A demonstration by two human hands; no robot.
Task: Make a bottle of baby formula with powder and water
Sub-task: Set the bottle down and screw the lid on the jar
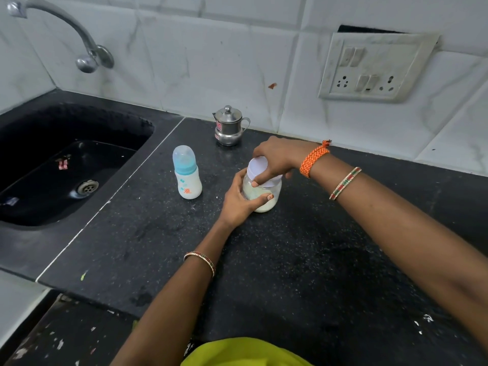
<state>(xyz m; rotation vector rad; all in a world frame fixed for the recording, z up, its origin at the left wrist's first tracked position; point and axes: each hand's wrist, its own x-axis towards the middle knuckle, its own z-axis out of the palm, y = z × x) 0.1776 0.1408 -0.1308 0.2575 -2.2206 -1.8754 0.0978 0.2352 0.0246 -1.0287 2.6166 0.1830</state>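
Note:
A clear jar of pale powder (266, 198) stands on the black counter (290, 260), near its middle. My left hand (241, 200) is wrapped around the jar's body. My right hand (274, 159) grips the jar's white lid (260, 167) from above. To the left of the jar stands a white baby bottle (187, 177), upright, with a light blue collar and a clear cap over the teat. Nothing touches the bottle.
A small lidded steel pot (228, 126) with a spout and handle stands behind the jar near the tiled wall. A black sink (66, 159) with a drain lies at the left under a steel tap (87, 54). A switchboard (375, 67) is on the wall at right.

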